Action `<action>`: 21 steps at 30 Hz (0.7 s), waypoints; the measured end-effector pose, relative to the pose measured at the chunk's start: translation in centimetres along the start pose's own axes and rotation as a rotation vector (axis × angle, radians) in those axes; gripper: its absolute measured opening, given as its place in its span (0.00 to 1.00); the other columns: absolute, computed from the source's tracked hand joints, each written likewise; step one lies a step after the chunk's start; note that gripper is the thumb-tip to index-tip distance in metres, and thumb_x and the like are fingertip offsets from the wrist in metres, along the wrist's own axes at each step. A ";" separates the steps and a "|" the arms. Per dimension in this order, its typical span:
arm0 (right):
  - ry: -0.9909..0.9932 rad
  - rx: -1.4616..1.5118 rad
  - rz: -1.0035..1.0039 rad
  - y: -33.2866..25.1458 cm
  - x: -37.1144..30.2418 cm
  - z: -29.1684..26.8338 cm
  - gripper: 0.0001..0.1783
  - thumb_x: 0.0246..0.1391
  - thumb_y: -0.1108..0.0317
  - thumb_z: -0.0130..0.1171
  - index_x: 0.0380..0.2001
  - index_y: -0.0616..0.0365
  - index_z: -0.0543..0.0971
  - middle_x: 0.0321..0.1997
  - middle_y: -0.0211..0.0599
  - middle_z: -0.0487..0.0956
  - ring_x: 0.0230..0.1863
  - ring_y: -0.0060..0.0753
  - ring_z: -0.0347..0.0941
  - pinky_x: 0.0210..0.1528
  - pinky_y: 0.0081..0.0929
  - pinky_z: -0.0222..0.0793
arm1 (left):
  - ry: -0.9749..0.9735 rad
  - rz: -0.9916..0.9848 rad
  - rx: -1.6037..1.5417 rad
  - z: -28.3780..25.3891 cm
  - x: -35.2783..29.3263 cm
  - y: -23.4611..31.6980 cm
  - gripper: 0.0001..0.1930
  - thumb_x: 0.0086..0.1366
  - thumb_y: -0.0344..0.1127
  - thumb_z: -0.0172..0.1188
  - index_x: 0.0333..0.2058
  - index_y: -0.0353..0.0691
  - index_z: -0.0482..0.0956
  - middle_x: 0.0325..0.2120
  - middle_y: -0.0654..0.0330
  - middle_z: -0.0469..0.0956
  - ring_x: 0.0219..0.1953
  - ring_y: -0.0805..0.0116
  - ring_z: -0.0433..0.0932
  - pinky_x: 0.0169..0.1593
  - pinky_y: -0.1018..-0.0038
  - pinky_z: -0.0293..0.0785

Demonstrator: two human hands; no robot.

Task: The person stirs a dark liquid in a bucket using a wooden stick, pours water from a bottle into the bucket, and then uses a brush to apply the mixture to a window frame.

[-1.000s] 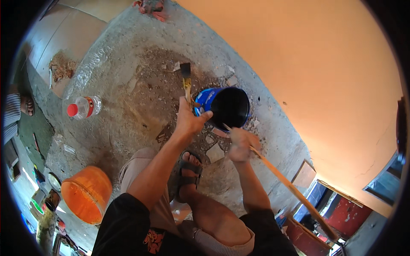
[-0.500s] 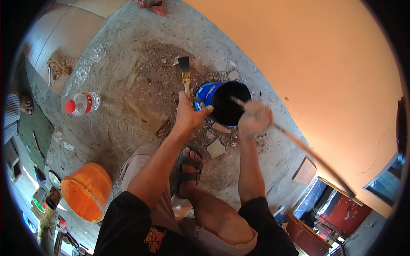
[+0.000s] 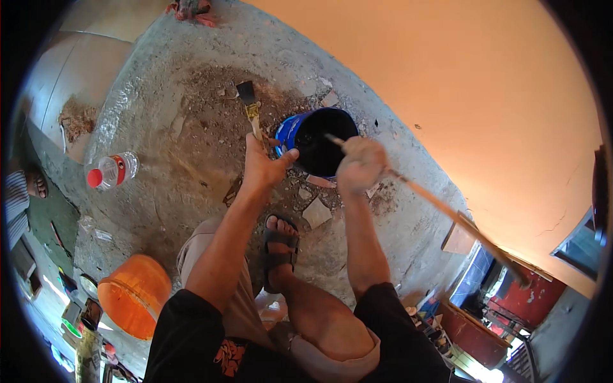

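Observation:
My left hand (image 3: 263,167) is closed around the handle of a flat paintbrush (image 3: 251,112) with dark bristles and a yellowish ferrule, pointing away from me. Its thumb and fingers also reach the near left side of a blue bucket (image 3: 288,132), apparently steadying it. The bucket leans with its mouth toward me, and its inside looks black. In my right hand (image 3: 361,167), a long wooden stick (image 3: 440,203) is gripped near one end. That end points into the bucket's mouth, while the rest slants out to the lower right. How deep any contents are, I cannot tell.
Broken tile pieces (image 3: 316,213) and rubble lie around the bucket on the concrete. A plastic bottle with a red cap (image 3: 115,171) lies left, above an orange bucket (image 3: 136,297). An orange wall (image 3: 485,96) rises at right. Another person's foot (image 3: 37,184) shows far left.
The view has shifted, so the buckets and bottle sit somewhat differently in the picture. Both hands keep their holds; the stick's end stays at the bucket's mouth.

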State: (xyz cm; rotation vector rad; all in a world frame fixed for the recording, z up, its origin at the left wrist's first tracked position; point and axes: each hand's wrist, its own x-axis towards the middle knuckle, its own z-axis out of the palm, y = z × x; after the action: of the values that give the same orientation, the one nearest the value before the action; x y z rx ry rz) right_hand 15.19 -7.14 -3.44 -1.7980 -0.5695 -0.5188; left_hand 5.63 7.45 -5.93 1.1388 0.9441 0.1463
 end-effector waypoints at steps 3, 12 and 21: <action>-0.105 0.535 -0.040 -0.8 -0.1 0.1 0.19 0.64 0.66 0.40 0.17 0.54 0.63 0.14 0.31 0.60 0.18 0.27 0.58 0.27 0.34 0.65 | 0.030 0.022 -0.090 -0.2 0.1 -0.2 0.30 0.51 0.28 0.74 0.46 0.39 0.62 0.41 0.55 0.70 0.47 0.63 0.70 0.50 0.64 0.71; -0.138 0.566 0.234 -0.1 0.0 -0.5 0.19 0.64 0.61 0.39 0.17 0.49 0.58 0.14 0.28 0.55 0.17 0.23 0.52 0.27 0.33 0.63 | 0.059 0.118 0.082 -0.4 -0.3 0.6 0.27 0.54 0.29 0.73 0.46 0.40 0.64 0.40 0.56 0.68 0.44 0.68 0.69 0.43 0.70 0.75; 0.003 0.065 0.264 1.1 -0.9 -1.4 0.18 0.67 0.69 0.39 0.19 0.51 0.57 0.16 0.28 0.55 0.18 0.24 0.51 0.22 0.29 0.52 | -0.066 0.044 -0.107 -0.2 0.5 -0.4 0.29 0.52 0.28 0.74 0.46 0.38 0.62 0.42 0.54 0.70 0.47 0.64 0.71 0.50 0.65 0.72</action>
State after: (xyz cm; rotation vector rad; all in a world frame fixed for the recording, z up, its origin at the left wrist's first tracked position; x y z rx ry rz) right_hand 15.06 -8.91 -4.44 -1.7766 -0.3349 -0.3185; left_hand 5.64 7.69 -6.52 1.0597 0.8435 0.1920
